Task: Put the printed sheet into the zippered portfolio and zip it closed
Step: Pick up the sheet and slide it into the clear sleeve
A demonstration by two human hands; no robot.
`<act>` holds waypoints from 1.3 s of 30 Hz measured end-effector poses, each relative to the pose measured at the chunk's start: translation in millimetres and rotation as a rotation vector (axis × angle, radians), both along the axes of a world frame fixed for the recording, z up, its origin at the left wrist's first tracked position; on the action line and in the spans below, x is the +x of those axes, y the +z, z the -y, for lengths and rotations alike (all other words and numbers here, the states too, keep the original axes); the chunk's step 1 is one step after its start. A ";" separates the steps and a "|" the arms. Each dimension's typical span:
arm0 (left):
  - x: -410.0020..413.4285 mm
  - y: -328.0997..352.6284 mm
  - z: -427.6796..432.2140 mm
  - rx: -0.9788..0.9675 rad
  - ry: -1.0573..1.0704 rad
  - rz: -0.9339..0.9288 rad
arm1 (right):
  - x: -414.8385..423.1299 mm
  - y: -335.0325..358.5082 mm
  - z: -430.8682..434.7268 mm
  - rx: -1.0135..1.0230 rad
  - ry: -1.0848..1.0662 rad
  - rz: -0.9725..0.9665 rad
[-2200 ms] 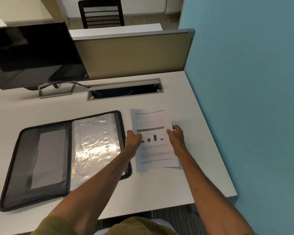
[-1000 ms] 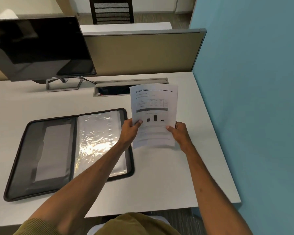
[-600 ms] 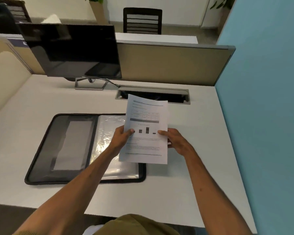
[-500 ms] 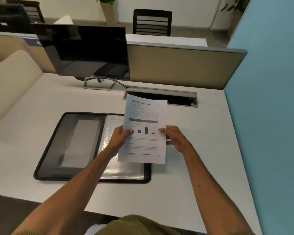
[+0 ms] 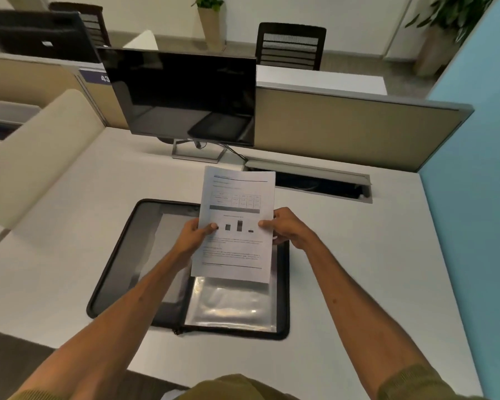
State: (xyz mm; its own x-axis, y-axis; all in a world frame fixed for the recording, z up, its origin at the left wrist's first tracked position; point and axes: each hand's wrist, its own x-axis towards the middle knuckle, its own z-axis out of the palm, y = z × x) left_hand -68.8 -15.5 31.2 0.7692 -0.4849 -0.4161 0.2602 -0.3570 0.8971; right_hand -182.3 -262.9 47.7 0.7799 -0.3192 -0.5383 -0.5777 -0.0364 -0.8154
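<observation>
While the left hand (image 5: pixel 195 236) and right hand (image 5: pixel 286 229) pinch the white printed sheet (image 5: pixel 237 197) over the open black zippered portfolio (image 5: pixel 139 243), its limp near edge may buckle on entry.

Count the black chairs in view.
2. The right chair stands beyond the divider; left chair at top left, partly behind a dark screen. Others may be hidden.

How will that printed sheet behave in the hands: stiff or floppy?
The white printed paper sheet looks thin and light, probably floppy. It is flat because the left hand and right hand pinch opposite edges; one-handed it would likely droop.
</observation>
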 end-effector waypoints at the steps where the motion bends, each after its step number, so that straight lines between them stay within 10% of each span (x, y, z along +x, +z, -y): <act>1: 8.2 0.8 0.8 -0.012 -0.006 -0.007 | 6.2 0.9 1.4 -0.009 -0.008 0.002; 7: 53.4 2.5 16.3 -0.097 0.072 -0.042 | 43.3 7.5 23.1 -0.098 -0.162 0.145; 17: 59.2 -57.1 40.2 0.553 -0.513 0.793 | 59.8 -0.9 67.3 -0.115 -0.544 0.328; 39: 65.1 -64.4 57.3 0.673 -0.671 1.010 | 98.4 -0.1 62.5 -0.048 -0.563 0.347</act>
State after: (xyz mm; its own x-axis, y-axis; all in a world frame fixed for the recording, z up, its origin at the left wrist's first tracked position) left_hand -3.7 -72.9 -33.2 0.5755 -0.8084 -0.1236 -0.7837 -0.5883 0.1992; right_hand -83.9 -325.4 47.6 0.6124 -0.7463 -0.2608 -0.2228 0.1536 -0.9627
